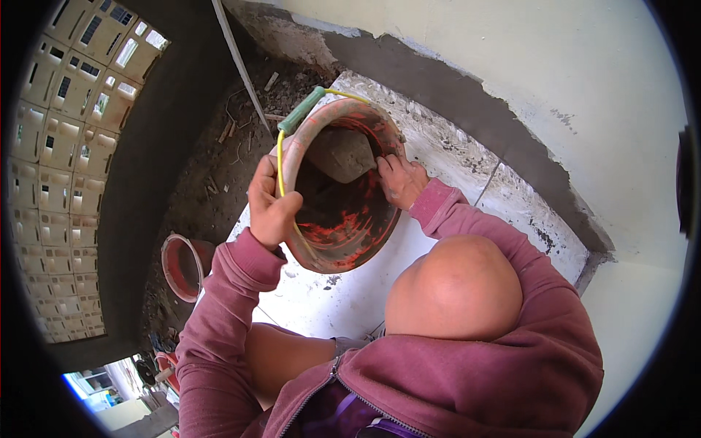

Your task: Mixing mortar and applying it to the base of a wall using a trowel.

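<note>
A mortar-smeared red bucket (pixel 332 248) is tilted over the white tiles in front of me, its mouth facing me. My left hand (pixel 272 203) is closed on the bucket's left rim, next to the yellow wire handle (pixel 280 157) with its green grip (pixel 301 111). Inside the bucket, my right hand (pixel 401 180) is closed at the edge of a grey, mortar-coated trowel blade (pixel 340 155). The trowel's handle is hidden by my fingers and the bucket wall. Grey mortar and red scrape marks cover the bucket's inside.
A second red bucket (pixel 184 267) stands on rubble-strewn ground (pixel 212 175) at the left. Behind it rises a pierced block wall (pixel 62 190). A pale bar (pixel 241 62) slants down at the back. Grey plaster (pixel 438 87) bands the cream wall's foot. My bent knee (pixel 456 288) is close by.
</note>
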Demonstrator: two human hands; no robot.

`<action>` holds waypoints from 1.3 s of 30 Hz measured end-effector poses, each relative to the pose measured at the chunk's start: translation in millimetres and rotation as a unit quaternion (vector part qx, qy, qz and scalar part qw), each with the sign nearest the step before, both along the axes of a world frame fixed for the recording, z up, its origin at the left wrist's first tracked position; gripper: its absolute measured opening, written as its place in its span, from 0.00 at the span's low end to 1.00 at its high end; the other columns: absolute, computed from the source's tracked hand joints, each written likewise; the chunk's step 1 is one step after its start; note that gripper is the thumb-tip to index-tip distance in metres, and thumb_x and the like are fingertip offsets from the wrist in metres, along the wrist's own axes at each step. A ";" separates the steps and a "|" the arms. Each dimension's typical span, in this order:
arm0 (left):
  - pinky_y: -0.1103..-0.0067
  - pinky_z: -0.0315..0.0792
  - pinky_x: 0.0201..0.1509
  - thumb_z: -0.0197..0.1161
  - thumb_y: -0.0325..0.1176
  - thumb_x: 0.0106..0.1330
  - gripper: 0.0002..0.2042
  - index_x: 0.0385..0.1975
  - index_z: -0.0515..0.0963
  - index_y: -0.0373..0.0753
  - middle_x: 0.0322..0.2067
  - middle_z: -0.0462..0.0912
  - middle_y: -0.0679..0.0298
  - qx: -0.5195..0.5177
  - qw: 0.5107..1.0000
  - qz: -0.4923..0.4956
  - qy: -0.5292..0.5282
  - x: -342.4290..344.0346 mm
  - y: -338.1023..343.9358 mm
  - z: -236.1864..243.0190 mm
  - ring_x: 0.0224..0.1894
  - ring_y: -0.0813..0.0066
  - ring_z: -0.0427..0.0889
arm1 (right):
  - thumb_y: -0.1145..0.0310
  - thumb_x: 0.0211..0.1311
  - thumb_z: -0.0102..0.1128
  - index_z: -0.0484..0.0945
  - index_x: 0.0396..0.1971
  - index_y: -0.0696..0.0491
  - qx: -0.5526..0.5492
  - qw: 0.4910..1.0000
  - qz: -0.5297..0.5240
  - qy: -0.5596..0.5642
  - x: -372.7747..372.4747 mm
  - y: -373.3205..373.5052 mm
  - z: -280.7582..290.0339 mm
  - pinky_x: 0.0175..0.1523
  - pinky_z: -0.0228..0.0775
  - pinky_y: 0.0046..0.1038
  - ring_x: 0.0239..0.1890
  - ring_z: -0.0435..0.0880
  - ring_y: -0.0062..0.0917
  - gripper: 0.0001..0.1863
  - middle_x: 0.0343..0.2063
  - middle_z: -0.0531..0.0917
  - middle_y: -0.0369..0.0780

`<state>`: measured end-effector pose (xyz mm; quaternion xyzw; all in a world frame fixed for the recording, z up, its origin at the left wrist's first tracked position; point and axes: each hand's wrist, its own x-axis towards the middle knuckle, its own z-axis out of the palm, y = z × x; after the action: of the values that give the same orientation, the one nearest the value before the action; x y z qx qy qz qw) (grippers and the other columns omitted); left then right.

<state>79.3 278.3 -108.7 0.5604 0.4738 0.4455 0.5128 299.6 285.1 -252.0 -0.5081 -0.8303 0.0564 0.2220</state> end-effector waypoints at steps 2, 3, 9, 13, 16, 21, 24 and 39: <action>0.90 0.56 0.43 0.47 0.20 0.38 0.20 0.37 0.67 0.33 0.34 0.69 0.68 -0.016 1.000 -0.006 0.000 -9.9 9.4 0.4 0.37 0.83 0.65 | 0.70 0.42 0.56 0.68 0.40 0.57 0.051 0.998 -0.003 0.036 5.9 -4.8 1.0 0.29 0.69 0.34 0.31 0.76 0.34 0.21 0.28 0.73 0.41; 0.90 0.57 0.41 0.48 0.20 0.38 0.19 0.36 0.67 0.33 0.33 0.70 0.68 -0.015 1.000 -0.011 0.002 -6.6 15.2 3.5 0.36 0.83 0.65 | 0.70 0.41 0.57 0.69 0.38 0.57 0.050 0.996 -0.009 0.066 13.2 -7.7 0.9 0.30 0.69 0.34 0.31 0.76 0.34 0.20 0.28 0.73 0.42; 0.81 0.65 0.48 0.48 0.31 0.43 0.25 0.47 0.66 0.33 0.40 0.72 0.62 0.004 0.997 -0.007 0.079 -20.8 37.3 4.5 0.43 0.74 0.72 | 0.65 0.44 0.56 0.69 0.32 0.57 -0.032 0.988 -0.068 0.139 89.0 -64.7 14.4 0.35 0.68 0.34 0.32 0.75 0.35 0.15 0.26 0.73 0.43; 0.82 0.65 0.46 0.49 0.31 0.44 0.23 0.45 0.66 0.31 0.40 0.73 0.61 0.027 0.998 -0.053 -0.012 -41.6 54.9 -5.1 0.40 0.76 0.73 | 0.60 0.45 0.56 0.69 0.32 0.57 -0.161 0.962 -0.207 0.069 180.2 -152.1 -4.4 0.38 0.67 0.35 0.33 0.75 0.37 0.17 0.28 0.75 0.44; 0.83 0.66 0.45 0.48 0.30 0.45 0.23 0.45 0.65 0.31 0.39 0.73 0.61 0.011 0.998 -0.068 -0.006 -44.3 66.9 -5.2 0.39 0.75 0.73 | 0.59 0.46 0.57 0.71 0.30 0.54 -0.241 0.908 -0.342 -0.025 246.1 -222.3 -8.8 0.36 0.69 0.36 0.32 0.77 0.37 0.15 0.28 0.77 0.44; 0.82 0.67 0.44 0.45 0.27 0.44 0.21 0.43 0.66 0.32 0.37 0.74 0.61 -0.006 0.996 -0.072 0.047 -57.5 82.6 -8.1 0.37 0.76 0.74 | 0.57 0.46 0.58 0.71 0.28 0.52 -0.265 0.879 -0.374 -0.129 327.4 -286.2 17.4 0.31 0.69 0.36 0.27 0.78 0.38 0.15 0.23 0.78 0.42; 0.85 0.67 0.40 0.44 0.27 0.45 0.21 0.43 0.66 0.32 0.36 0.74 0.63 -0.014 0.996 -0.059 0.059 -54.3 93.2 -13.5 0.34 0.79 0.73 | 0.56 0.45 0.58 0.72 0.28 0.52 -0.264 0.873 -0.384 -0.141 358.9 -286.9 18.4 0.32 0.70 0.37 0.27 0.78 0.39 0.16 0.22 0.78 0.43; 0.85 0.68 0.39 0.43 0.25 0.45 0.20 0.42 0.66 0.33 0.36 0.74 0.62 -0.016 0.997 -0.047 0.050 -71.2 92.5 -8.7 0.34 0.78 0.74 | 0.52 0.45 0.59 0.72 0.27 0.53 -0.255 0.887 -0.370 -0.103 365.8 -280.5 66.6 0.35 0.68 0.38 0.29 0.76 0.42 0.19 0.22 0.77 0.46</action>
<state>8.0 370.8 -117.4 0.5953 0.4794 0.3842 0.5179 665.3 4.6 -185.5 -0.8203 -0.5574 0.1279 0.0028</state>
